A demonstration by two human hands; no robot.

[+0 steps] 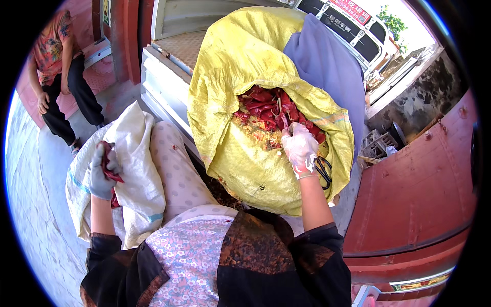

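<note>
My left hand [104, 171], in a grey glove, is closed around several dried red chili peppers [108, 159] above an open white woven sack [134, 176]. My right hand [300, 147], in a pale glove, reaches into the mouth of a large yellow woven sack [245, 174]. Its fingers are pinched on a dried red chili pepper at the edge of the heap of dried chilies [262, 102]. Yellow seeds and crumbs [255, 128] lie on the sack's folded lip. Black-handled scissors [323, 173] rest beside my right wrist, their blades hidden.
Behind the yellow sack are a blue-grey cloth [327, 61] and a white truck bed [169, 84]. A person [56, 66] sits at the far left. To the right stand a red metal panel [409, 194] and a small rack [377, 146]. My patterned trouser leg [176, 169] is between the sacks.
</note>
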